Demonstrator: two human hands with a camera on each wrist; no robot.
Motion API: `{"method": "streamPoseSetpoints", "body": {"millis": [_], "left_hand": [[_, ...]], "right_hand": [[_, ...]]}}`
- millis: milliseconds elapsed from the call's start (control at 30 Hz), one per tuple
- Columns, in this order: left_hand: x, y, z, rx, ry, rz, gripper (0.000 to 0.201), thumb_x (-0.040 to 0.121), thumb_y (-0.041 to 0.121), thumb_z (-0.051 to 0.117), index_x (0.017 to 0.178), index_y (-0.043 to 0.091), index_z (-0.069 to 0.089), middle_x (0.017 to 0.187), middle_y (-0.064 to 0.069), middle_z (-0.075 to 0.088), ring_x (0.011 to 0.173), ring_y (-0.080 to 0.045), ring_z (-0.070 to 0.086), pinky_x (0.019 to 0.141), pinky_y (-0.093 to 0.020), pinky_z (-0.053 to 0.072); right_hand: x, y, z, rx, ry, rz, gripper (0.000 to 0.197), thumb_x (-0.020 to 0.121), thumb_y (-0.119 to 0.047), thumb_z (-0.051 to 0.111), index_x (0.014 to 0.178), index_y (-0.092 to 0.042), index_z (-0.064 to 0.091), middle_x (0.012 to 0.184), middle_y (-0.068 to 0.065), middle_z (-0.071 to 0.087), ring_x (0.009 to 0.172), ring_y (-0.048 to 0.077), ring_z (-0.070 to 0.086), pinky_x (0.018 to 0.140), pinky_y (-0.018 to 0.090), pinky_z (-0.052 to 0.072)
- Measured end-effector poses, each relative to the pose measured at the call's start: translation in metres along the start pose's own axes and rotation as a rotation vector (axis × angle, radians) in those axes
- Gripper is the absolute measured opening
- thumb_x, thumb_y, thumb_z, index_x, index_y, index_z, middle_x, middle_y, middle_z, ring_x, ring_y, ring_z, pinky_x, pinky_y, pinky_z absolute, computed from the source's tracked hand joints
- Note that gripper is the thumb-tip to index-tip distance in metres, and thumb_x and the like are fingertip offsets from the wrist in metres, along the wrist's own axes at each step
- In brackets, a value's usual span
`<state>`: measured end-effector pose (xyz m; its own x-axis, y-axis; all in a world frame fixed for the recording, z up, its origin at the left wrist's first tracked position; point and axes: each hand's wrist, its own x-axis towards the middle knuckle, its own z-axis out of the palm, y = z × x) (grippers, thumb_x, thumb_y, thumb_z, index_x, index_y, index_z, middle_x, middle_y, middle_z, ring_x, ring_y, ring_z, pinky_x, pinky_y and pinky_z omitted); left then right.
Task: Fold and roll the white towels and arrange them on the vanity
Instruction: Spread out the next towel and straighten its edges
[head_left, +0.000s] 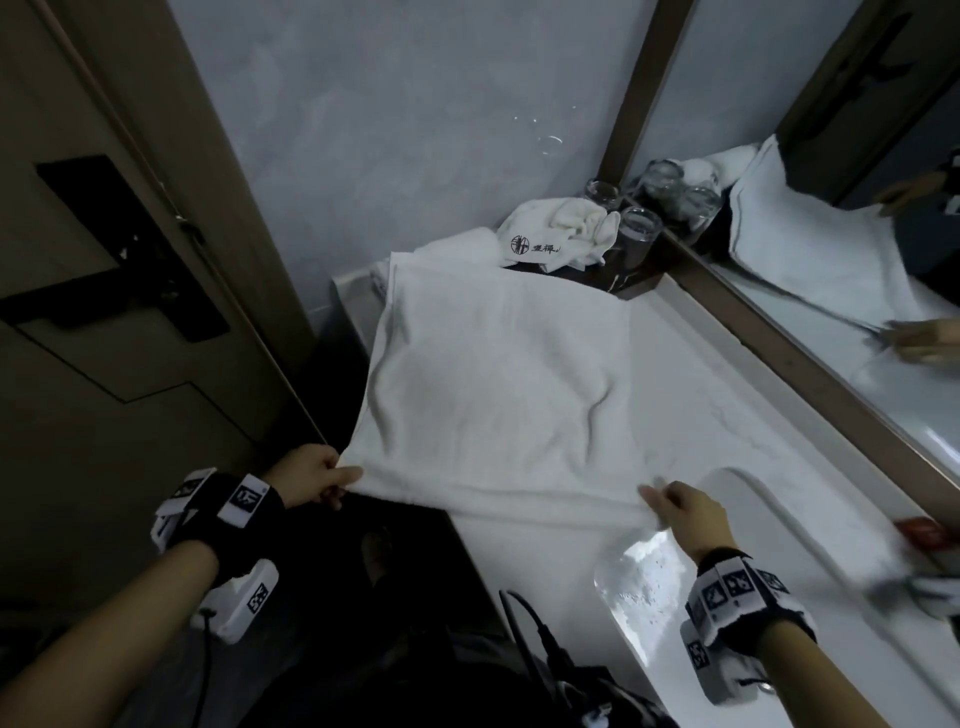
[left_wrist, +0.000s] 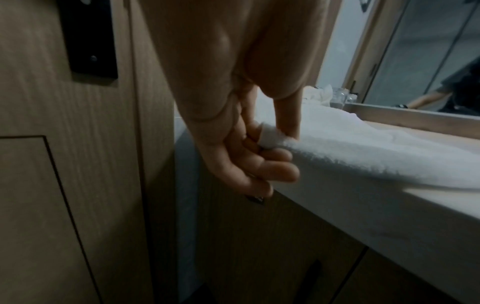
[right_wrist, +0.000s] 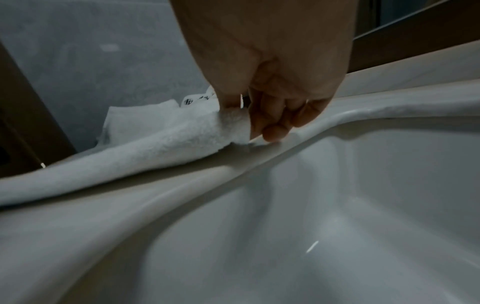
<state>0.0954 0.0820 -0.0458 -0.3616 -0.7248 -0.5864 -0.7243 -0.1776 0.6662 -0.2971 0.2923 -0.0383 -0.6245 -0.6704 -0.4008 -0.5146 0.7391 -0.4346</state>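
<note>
A large white towel (head_left: 498, 374) lies spread flat along the white vanity top (head_left: 691, 395), its near edge folded over into a thick hem. My left hand (head_left: 332, 480) pinches the near left corner of the towel (left_wrist: 271, 137) just off the counter's front edge. My right hand (head_left: 670, 501) pinches the near right corner of the towel (right_wrist: 228, 125) beside the sink rim. A second crumpled white towel (head_left: 561, 228) with a black logo sits at the far end.
The sink basin (head_left: 649, 587) lies right under my right hand. Drinking glasses (head_left: 636, 228) stand on a dark tray in the far corner by the mirror (head_left: 857, 234). A wooden door (head_left: 104, 260) with a black handle plate is close on the left.
</note>
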Motion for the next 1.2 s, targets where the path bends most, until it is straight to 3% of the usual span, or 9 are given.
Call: {"method": "streamPoseSetpoints", "body": {"millis": [167,267,333,467,600,833,933,1067,1200], "left_hand": [[-0.003,-0.004,0.001,0.079,-0.146,-0.137,0.024,0.089,0.016,0.059,0.067,0.008,0.057,0.057,-0.003,0.064,0.049,-0.013,0.061,0.052,-0.022,0.048],[0.0,-0.005,0.0,0.173,-0.217,-0.172,0.019,0.091,0.018,0.055,0.073,0.011,0.057,0.068,-0.003,0.064,0.059,-0.013,0.061,0.054,-0.021,0.046],[0.006,-0.003,-0.006,0.212,-0.186,-0.154,0.015,0.091,0.018,0.056,0.077,0.012,0.054,0.074,-0.004,0.061,0.063,-0.014,0.059,0.055,-0.021,0.045],[0.025,0.018,-0.025,0.156,0.007,-0.014,0.004,0.089,0.007,0.057,0.089,0.008,0.053,0.087,-0.018,0.059,0.072,-0.023,0.056,0.062,-0.029,0.046],[0.051,0.068,-0.043,0.151,0.207,0.188,0.014,0.087,-0.002,0.054,0.101,-0.003,0.058,0.102,-0.023,0.062,0.093,-0.035,0.059,0.085,-0.041,0.046],[0.093,0.154,-0.042,0.223,0.335,0.574,0.018,0.081,-0.013,0.053,0.094,-0.005,0.062,0.1,-0.016,0.06,0.09,-0.019,0.053,0.075,-0.007,0.037],[0.113,0.175,-0.035,0.253,0.293,0.688,0.02,0.08,-0.015,0.051,0.092,-0.005,0.064,0.1,-0.017,0.061,0.094,-0.024,0.055,0.085,-0.016,0.038],[0.138,0.185,-0.029,0.308,0.274,0.753,0.022,0.078,-0.017,0.052,0.092,-0.007,0.065,0.1,-0.019,0.064,0.098,-0.031,0.058,0.091,-0.04,0.045],[0.16,0.177,-0.029,0.641,0.359,0.659,0.034,0.079,-0.001,0.056,0.111,0.007,0.06,0.117,-0.008,0.058,0.111,-0.026,0.05,0.093,-0.033,0.025]], "right_hand": [[0.0,0.009,0.005,0.013,-0.054,0.078,0.033,0.086,-0.031,0.062,0.066,-0.005,0.057,0.076,0.011,0.062,0.079,0.028,0.057,0.069,0.031,0.038],[0.003,0.007,-0.005,-0.004,-0.191,0.151,0.044,0.085,-0.036,0.062,0.051,-0.009,0.055,0.059,0.003,0.059,0.066,0.018,0.055,0.059,0.024,0.037],[0.009,0.002,-0.015,-0.088,-0.248,0.181,0.048,0.086,-0.041,0.059,0.049,-0.011,0.056,0.05,-0.001,0.059,0.063,0.014,0.056,0.061,0.024,0.04],[0.032,-0.015,-0.028,-0.099,0.001,0.109,0.032,0.09,-0.039,0.054,0.08,-0.009,0.062,0.081,0.008,0.071,0.079,0.026,0.062,0.075,0.034,0.048],[0.056,-0.048,-0.025,0.136,0.095,-0.033,0.019,0.091,-0.021,0.057,0.102,-0.005,0.059,0.098,0.013,0.067,0.081,0.021,0.054,0.072,0.025,0.037],[0.092,-0.119,-0.009,0.239,0.186,-0.299,0.024,0.09,-0.009,0.056,0.114,-0.002,0.057,0.116,0.014,0.057,0.096,0.019,0.053,0.084,0.023,0.039],[0.107,-0.15,-0.006,0.272,0.244,-0.424,0.025,0.091,-0.009,0.055,0.116,-0.006,0.058,0.12,0.009,0.057,0.101,0.018,0.053,0.089,0.025,0.039],[0.132,-0.183,-0.005,0.198,0.289,-0.555,0.031,0.089,0.007,0.046,0.116,0.001,0.061,0.12,0.016,0.062,0.113,0.031,0.054,0.101,0.031,0.036],[0.157,-0.191,0.002,0.054,0.255,-0.461,0.032,0.087,-0.008,0.057,0.119,-0.012,0.059,0.12,0.008,0.056,0.115,0.028,0.047,0.099,0.034,0.026]]}}
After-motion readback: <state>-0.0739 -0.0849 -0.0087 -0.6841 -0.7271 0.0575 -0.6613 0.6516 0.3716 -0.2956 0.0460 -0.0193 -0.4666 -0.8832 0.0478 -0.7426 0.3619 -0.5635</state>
